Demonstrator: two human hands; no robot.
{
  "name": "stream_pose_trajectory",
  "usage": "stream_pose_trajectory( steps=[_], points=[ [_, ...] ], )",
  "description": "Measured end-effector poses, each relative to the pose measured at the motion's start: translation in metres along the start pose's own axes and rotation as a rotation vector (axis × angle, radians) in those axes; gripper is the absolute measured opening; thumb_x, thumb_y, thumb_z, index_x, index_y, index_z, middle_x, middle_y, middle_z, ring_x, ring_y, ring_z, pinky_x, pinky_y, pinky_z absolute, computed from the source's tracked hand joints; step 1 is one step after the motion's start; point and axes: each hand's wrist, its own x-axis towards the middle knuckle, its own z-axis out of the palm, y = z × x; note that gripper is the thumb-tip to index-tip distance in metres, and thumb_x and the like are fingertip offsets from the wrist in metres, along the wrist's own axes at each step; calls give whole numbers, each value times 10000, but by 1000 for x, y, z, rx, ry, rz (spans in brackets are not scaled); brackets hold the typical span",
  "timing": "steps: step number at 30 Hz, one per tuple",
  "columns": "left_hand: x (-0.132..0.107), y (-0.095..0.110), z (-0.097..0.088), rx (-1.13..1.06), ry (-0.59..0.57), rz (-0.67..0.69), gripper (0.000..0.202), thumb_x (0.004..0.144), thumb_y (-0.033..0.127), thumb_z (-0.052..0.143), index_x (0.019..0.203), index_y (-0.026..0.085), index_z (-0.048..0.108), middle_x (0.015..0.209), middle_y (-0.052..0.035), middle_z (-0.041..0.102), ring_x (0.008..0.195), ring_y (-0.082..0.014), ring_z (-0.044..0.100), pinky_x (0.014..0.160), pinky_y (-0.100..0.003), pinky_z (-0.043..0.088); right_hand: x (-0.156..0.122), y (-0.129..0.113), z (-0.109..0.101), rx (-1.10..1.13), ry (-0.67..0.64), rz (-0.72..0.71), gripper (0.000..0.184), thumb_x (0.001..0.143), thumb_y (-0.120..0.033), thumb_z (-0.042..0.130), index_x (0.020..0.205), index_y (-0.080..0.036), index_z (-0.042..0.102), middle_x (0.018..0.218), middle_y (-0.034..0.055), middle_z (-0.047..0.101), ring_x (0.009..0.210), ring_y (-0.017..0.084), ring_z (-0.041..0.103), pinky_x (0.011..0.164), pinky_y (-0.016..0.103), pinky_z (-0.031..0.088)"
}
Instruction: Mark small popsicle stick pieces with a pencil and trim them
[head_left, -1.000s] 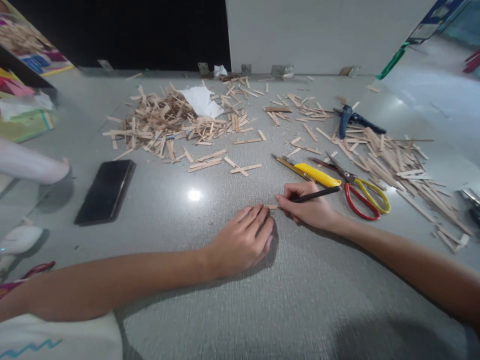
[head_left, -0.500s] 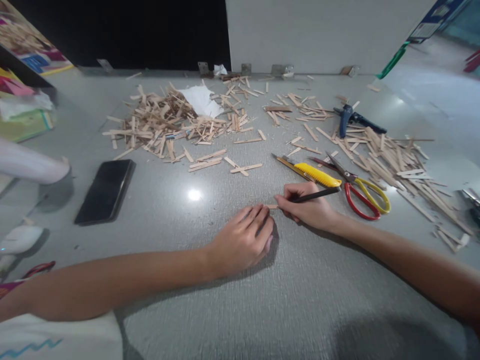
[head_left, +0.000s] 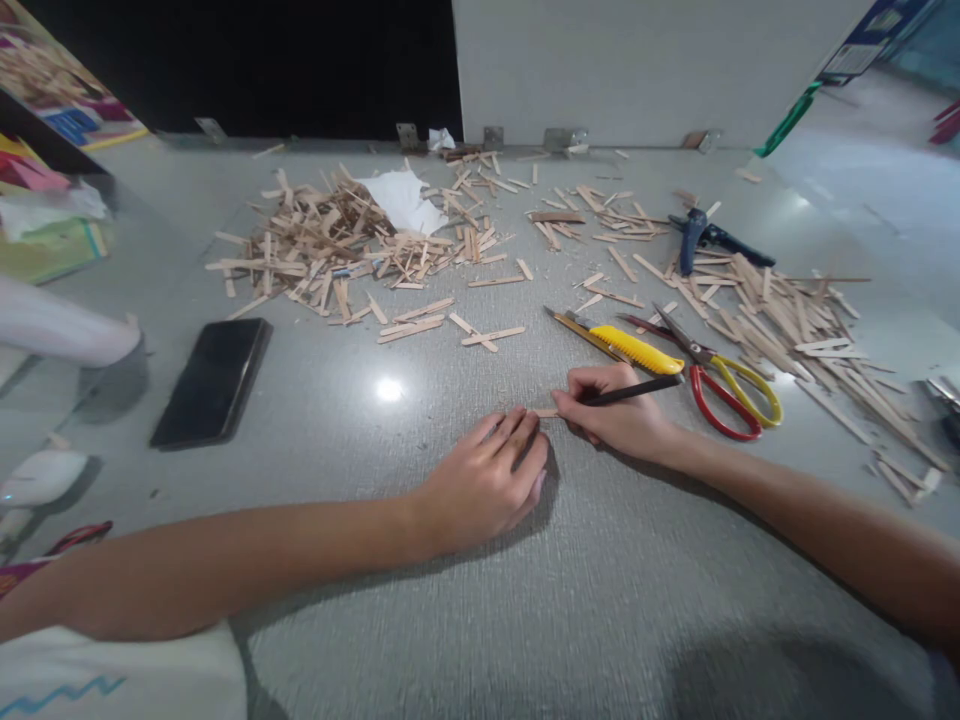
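Left hand lies flat, fingers pressing down a stick on the table; only the stick's end shows, just past the fingertips. Right hand pinches a pencil, tip at that exposed end. Yellow cutter and scissors lie just beyond.

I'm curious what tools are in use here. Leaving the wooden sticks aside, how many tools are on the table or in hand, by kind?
Scissors: 1
Yellow utility knife: 1
Dark pencil, held in the right hand: 1
Blue-handled tool at the back, kind unclear: 1
Total: 4
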Motion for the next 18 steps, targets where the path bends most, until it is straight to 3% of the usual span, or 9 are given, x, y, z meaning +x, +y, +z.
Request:
stream_pose_trajectory(
  steps=[7, 18],
  points=[
    [-2, -1, 1, -40, -32, -11, 318, 1074, 181, 475, 1258, 22, 681, 1328, -279, 737, 1278, -350, 726, 1055, -479, 587, 0, -1, 0, -13, -1, 4, 498, 950, -422, 699, 551, -232, 468, 413, -47, 494, 353, 72, 417, 382, 215, 307],
    [2, 0, 0, 3, 15, 7, 332, 1074, 158, 422, 1179, 3, 696, 1267, -295, 754, 1186, -347, 764, 1001, -459, 599, 0, -4, 0, -7, 5, 15, 488, 939, -395, 696, 544, -230, 462, 411, -47, 491, 343, 62, 398, 367, 207, 290]
  ],
)
